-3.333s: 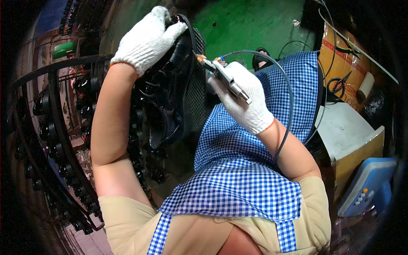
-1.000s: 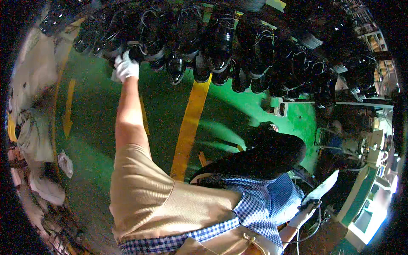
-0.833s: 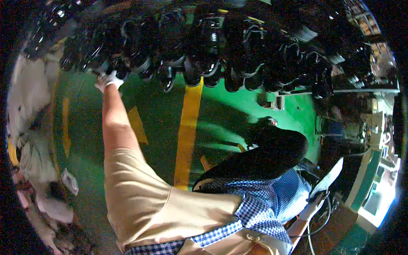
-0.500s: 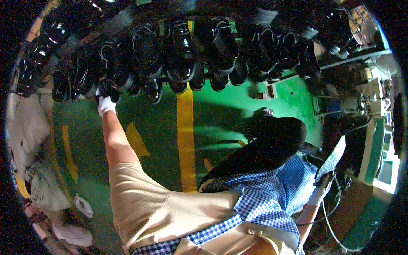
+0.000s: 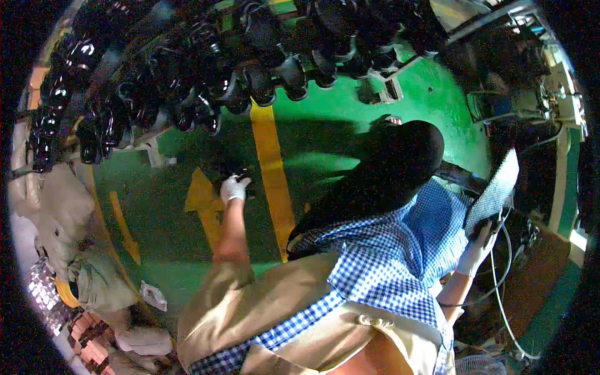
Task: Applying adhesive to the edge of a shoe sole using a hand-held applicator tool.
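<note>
My left hand (image 5: 235,190), in a white glove, is closed round a small black shiny thing (image 5: 236,174) that looks like a shoe, low over the green floor. Much of it merges with the dark floor and the glove. At the right side my right hand (image 5: 477,252), also gloved in white, grips a flat pale panel (image 5: 495,192) with a fine dotted texture by its lower end. Dark material lies between those fingers and the panel. Several black glossy shoes (image 5: 261,84) hang in rows on a rack ahead, apart from both hands.
Yellow stripes and arrows (image 5: 201,190) mark the green floor (image 5: 340,103). Pale cloth-like bundles (image 5: 65,200) stand at the left. A white hose (image 5: 500,300) loops below my right hand, near a metal-framed stand (image 5: 494,112). My dark-clothed leg (image 5: 381,169) reaches forward.
My left hand has drawn back from the shoe rack, toward me and to the right, with the black thing in it. The panel in my right hand has risen slightly. The view has shifted.
</note>
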Demonstrator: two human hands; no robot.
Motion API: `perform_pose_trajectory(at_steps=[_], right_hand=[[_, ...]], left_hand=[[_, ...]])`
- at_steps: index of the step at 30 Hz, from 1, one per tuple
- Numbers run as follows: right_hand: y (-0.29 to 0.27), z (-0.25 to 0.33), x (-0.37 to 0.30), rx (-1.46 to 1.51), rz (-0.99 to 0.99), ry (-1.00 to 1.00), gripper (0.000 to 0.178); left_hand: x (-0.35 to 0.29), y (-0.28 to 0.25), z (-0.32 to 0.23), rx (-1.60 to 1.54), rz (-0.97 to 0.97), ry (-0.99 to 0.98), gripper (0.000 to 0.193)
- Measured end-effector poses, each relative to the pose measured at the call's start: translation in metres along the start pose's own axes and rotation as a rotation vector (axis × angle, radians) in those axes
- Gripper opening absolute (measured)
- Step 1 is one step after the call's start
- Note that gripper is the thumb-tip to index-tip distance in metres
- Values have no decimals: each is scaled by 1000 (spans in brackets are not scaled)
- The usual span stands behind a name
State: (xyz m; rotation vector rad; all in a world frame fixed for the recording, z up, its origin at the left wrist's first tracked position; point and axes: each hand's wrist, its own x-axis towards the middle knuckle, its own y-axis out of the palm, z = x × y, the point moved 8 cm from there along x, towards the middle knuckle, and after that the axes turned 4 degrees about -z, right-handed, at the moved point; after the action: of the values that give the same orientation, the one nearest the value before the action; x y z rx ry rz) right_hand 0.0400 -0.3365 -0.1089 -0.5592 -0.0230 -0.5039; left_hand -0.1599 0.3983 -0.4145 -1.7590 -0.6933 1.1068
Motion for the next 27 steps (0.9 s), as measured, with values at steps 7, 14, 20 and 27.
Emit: perform_pose_trajectory(at_steps=[7,14,20,27], right_hand=[[-1,-10,-17,-185,-42,34,59],[23,1,-29,-305,9,-58,59],[50,21,-40,-36,56,-55,51],[72,35,-52,32,62,-180,38]], left_hand=[[-14,110,-190,209,231,417,53],[-46,123,-314,35,167,760,49],[-98,-8,-295,-353,412,946,54],[-219,-208,-306,-156,373,1020,83]])
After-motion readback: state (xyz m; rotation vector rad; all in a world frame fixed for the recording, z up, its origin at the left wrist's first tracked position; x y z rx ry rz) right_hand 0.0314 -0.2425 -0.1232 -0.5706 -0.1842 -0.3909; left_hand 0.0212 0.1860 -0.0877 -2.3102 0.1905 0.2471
